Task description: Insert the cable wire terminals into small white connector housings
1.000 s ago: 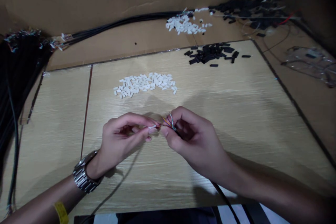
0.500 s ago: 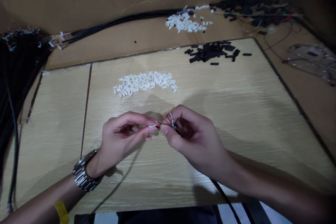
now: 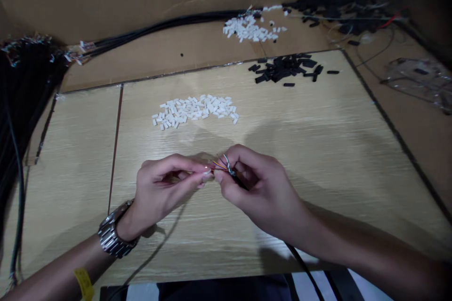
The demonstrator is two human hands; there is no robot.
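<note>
My left hand (image 3: 163,187), with a metal watch on its wrist, pinches a small white connector at its fingertips, mostly hidden by the fingers. My right hand (image 3: 257,188) grips the stripped end of a black cable (image 3: 300,263), whose thin coloured wires (image 3: 222,164) fan out towards the left fingertips. Both hands hover just above the light wooden board (image 3: 318,160) and meet at its middle. The cable runs down under my right forearm to the near edge.
A heap of white connectors (image 3: 196,110) lies beyond the hands. Black sleeves (image 3: 286,69) lie at the board's far right. More white pieces (image 3: 250,30) and black parts (image 3: 339,7) sit by the cardboard wall. A bundle of black cables (image 3: 21,103) fills the left side.
Both hands have edged slightly closer together, and the wire ends now sit tighter against the left fingertips. The white connector shows less than before.
</note>
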